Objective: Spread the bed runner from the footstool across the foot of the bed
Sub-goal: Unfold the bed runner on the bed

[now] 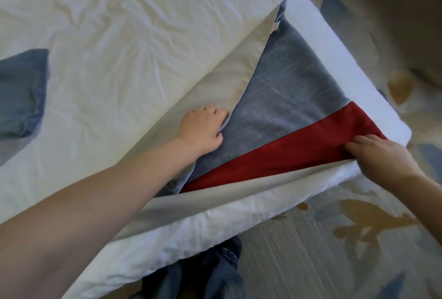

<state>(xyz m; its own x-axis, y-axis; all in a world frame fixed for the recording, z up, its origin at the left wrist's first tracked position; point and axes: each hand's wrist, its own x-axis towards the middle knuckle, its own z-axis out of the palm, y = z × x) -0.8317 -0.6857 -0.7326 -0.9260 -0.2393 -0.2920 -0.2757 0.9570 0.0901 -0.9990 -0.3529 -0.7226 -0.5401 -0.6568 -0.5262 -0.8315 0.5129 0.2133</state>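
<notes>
- Bed (pixel 114 35): white cover, creased. Blue item (pixel 21 93) at far left, identity unclear.
- Left hand (pixel 203 129): fingers curled on fold edge of bed runner (pixel 299 97), where grey lining is turned up.
- Runner: part-folded at foot corner of bed, blue and red face up.
- Right hand (pixel 382 155): fingers pinch red band at near hem.
- Advice: draw hands apart, keep hem parallel to mattress edge, turn lining under.
- Bed corner just beside right hand: slip-off risk.
- Carpet (pixel 311 251) beyond: open room to step.
</notes>
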